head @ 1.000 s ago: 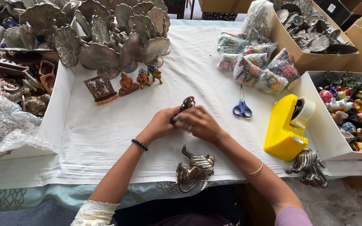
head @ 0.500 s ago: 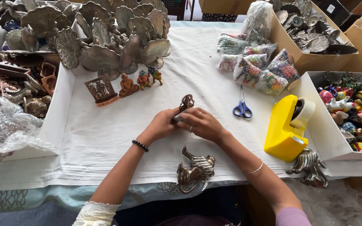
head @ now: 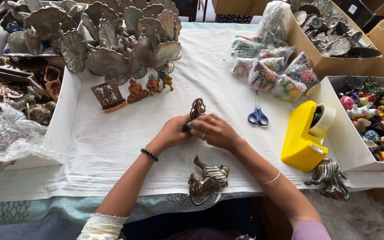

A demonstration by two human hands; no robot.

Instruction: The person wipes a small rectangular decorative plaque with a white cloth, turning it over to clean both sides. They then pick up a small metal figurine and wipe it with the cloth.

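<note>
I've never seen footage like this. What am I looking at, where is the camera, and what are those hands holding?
No machine here: these are a person's two bare hands, filmed by a camera worn on their head that looks down at a table under a white cloth. The left hand and right hand meet in the middle and together grip a small dark metal figurine, whose top pokes out above the fingers. Near the body lies a metal animal figure. To the right sit blue scissors, a yellow tape dispenser and bags of colourful items. At the back stand fan-shaped metal pieces with small painted statuettes in front. Boxes on both sides hold more figures.
</note>
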